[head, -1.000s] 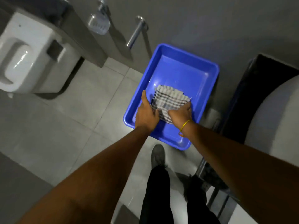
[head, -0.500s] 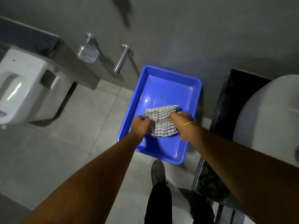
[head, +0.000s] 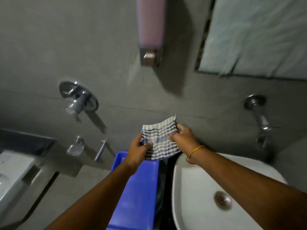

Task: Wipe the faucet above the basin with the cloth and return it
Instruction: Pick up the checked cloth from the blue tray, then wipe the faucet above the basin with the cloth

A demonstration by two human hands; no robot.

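Both hands hold a white and dark-blue checked cloth (head: pixel 160 140) up in the air, above the far end of the blue tray (head: pixel 137 193). My left hand (head: pixel 138 151) pinches its lower left edge. My right hand (head: pixel 184 136) grips its right edge; a yellow band circles that wrist. The chrome faucet (head: pixel 261 122) juts out of the grey wall to the right, above the white basin (head: pixel 199 188). The cloth is well left of the faucet and apart from it.
A pink soap dispenser (head: pixel 150 30) hangs on the wall above the cloth, with a mirror (head: pixel 255 35) to its right. A chrome wall valve (head: pixel 78 98), a soap dish (head: pixel 75 148) and a handle (head: pixel 101 150) sit at left. A white toilet (head: pixel 11 178) is at the lower left.
Both hands have lifted the cloth out of the blue tray and raised it in front of the wall. The view has tilted up, bringing the faucet, basin, dispenser and mirror into sight.
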